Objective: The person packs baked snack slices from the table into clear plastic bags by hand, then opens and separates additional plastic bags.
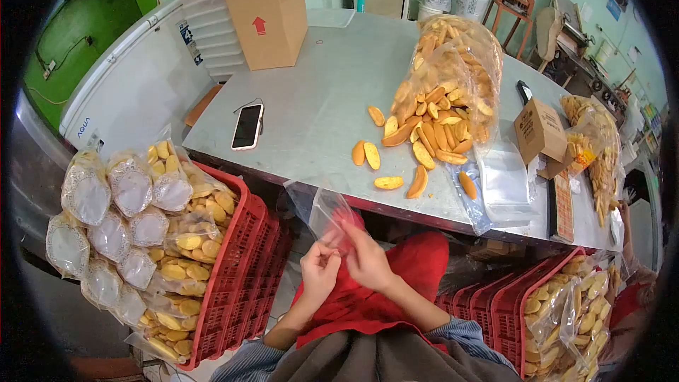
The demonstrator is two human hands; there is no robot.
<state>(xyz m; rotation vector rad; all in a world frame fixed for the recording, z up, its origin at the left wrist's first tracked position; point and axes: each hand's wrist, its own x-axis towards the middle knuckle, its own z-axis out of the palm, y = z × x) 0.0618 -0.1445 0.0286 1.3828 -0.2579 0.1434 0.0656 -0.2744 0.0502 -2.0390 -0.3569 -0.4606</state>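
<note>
From where I stand, the room is fairly bright under soft, even light whose source I can't see, laying a pale sheen over the table [332, 106] and small white glints on the full bags [86, 187] and the clear bag [311, 205], while the space beneath the tabletop sinks into deep shadow. The wide view bends hard toward its rim, bowing the freezer [124, 74] and leaning the crates [244, 262], and a black ring swallows the corners. The loose biscuits [371, 155] look crisp, but the clutter [601, 74] at the far right is small, softer and harder to make out.
</note>
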